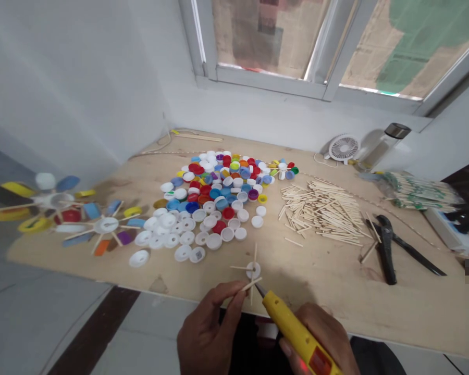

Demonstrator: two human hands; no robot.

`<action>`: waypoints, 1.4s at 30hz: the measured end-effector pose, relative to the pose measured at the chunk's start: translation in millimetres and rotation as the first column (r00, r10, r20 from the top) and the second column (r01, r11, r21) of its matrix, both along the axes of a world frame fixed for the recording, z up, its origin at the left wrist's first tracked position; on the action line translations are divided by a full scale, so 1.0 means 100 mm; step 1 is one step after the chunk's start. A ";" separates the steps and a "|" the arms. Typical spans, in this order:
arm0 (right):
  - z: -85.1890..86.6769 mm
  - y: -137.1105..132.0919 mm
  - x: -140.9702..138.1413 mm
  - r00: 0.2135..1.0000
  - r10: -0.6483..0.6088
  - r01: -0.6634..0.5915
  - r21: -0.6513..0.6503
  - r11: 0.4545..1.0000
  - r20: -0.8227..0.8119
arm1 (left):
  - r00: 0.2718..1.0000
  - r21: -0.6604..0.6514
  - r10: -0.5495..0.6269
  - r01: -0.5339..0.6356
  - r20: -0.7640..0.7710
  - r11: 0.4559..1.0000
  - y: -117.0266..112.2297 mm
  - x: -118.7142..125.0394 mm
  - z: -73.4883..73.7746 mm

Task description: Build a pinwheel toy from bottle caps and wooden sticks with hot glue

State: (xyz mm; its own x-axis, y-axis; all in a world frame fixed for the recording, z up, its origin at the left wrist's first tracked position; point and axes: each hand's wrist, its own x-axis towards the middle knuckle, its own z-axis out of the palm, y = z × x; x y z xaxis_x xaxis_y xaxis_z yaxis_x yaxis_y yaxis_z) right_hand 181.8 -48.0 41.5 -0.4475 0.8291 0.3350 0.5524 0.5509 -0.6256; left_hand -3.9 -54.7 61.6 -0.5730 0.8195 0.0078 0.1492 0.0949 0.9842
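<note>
My left hand (209, 330) pinches a thin wooden stick (251, 284) at the near edge of the wooden board (336, 281). My right hand (322, 338) grips a yellow glue gun (297, 333), its tip touching that stick. Just beyond lies a white bottle cap (253, 270) with several sticks radiating from it. A large heap of coloured and white bottle caps (214, 200) covers the board's middle. A pile of short wooden sticks (322, 211) lies to the right of the caps.
Finished cap-and-stick wheels (66, 213) lie at the left edge. Black pliers (386, 247) rest right of the sticks. A small white fan (343, 148), a glass bottle (381, 143) and a bag of sticks (416, 191) sit at the back right, under a window.
</note>
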 end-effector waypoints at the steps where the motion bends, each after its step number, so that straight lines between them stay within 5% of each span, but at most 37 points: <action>1: -0.01 0.00 0.00 1.000 0.002 -0.002 0.008 1.000 0.009 | 1.000 0.009 0.013 -0.013 -0.003 1.000 0.00 0.00 0.00; 20: 0.02 0.02 -0.03 0.998 -0.060 0.059 0.028 0.998 0.037 | 0.993 0.000 0.074 -0.074 0.090 0.997 0.02 0.05 0.02; 30: 0.06 0.02 -0.04 0.998 -0.033 0.031 0.049 0.998 0.046 | 0.997 -0.015 -0.017 0.018 0.073 1.000 0.02 -0.04 -0.01; 42: 0.05 0.03 -0.03 0.997 -0.021 0.019 0.038 0.999 0.075 | 0.984 0.005 0.086 -0.088 0.155 0.996 0.03 0.08 0.06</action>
State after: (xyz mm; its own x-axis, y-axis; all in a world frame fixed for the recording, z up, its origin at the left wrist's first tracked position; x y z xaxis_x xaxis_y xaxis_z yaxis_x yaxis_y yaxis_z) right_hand 179.0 -45.3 46.5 -0.4560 0.8257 0.3321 0.6082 0.5616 -0.5610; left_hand 3.7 -51.4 67.3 -0.6372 0.7668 -0.0771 -0.0135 0.0889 0.9959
